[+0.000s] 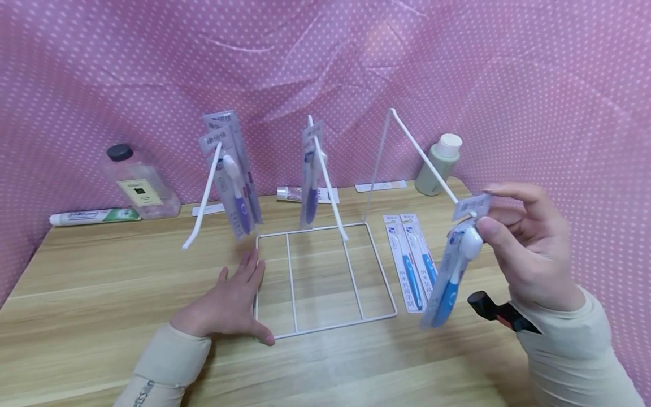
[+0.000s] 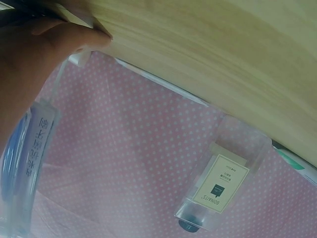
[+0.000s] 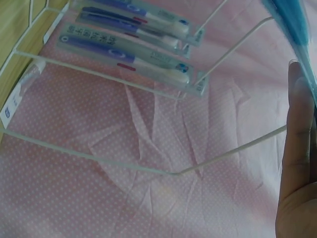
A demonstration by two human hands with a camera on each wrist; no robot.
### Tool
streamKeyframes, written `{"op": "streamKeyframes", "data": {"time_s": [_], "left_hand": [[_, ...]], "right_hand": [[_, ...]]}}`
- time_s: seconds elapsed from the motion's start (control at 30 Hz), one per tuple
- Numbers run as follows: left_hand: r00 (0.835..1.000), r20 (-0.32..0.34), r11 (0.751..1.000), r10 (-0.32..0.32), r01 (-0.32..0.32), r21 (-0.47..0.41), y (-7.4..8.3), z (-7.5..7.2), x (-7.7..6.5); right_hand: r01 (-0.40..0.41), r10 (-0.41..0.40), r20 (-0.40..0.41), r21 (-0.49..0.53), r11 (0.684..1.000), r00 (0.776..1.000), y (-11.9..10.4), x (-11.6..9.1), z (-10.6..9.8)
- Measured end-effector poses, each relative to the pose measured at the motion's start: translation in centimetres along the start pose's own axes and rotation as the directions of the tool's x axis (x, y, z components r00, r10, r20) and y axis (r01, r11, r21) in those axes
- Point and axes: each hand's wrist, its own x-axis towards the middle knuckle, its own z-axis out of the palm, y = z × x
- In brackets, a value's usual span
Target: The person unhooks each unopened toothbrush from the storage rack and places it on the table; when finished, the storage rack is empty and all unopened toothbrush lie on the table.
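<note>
My right hand (image 1: 534, 249) pinches the top of a packaged blue toothbrush (image 1: 450, 282) between thumb and fingers. The card is at the front end of the right arm (image 1: 422, 152) of a white wire rack, whose tip shows through the card. My left hand (image 1: 231, 302) lies with fingers spread over the left side of the rack's base (image 1: 328, 327). Packaged purple toothbrushes (image 1: 239, 198) hang on the left arm, and another purple toothbrush (image 1: 311, 186) hangs on the middle arm. In the right wrist view, the blue toothbrush (image 3: 292, 25) is partly cut off above my fingers.
Two packaged blue toothbrushes (image 1: 407, 263) lie right of the rack's base. Along the back stand a pink bottle (image 1: 147, 189) and a green bottle (image 1: 437, 167) with a white cap. Toothpaste tubes (image 1: 96, 217) lie there too. A pink dotted cloth (image 1: 325, 62) hangs behind the table.
</note>
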Motion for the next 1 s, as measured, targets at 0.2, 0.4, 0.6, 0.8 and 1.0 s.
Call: {"op": "streamKeyframes", "data": {"time_s": [0.2, 0.4, 0.6, 0.8, 1.0], "left_hand": [[1.0, 0.001, 1.0, -0.003, 0.003, 0.003, 0.2, -0.1, 0.0], [1.0, -0.01, 1.0, 0.001, -0.001, -0.003, 0.3, -0.2, -0.1], [1.0, -0.015, 1.0, 0.001, -0.001, 0.008, 0.1, -0.1, -0.1], [1.0, -0.01, 1.0, -0.002, 0.002, 0.007, 0.1, 0.0, 0.0], [1.0, -0.015, 1.0, 0.001, -0.001, 0.006, 0.2, 0.0, -0.1]], "right_hand": [[-0.032, 0.032, -0.004, 0.1, 0.994, 0.999, -1.2, -0.6, -1.0], [-0.06, 0.06, 0.01, 0.044, 0.997, 0.998, -1.9, -0.9, -2.5], [-0.311, 0.303, -0.076, -0.137, 0.941, 0.95, -1.9, -1.1, -5.7], [-0.588, 0.559, -0.186, -0.214, 0.78, 0.808, -0.1, -0.8, -8.7], [-0.733, 0.69, -0.251, -0.3, 0.611, 0.679, 3.4, -0.5, -11.5]]}}
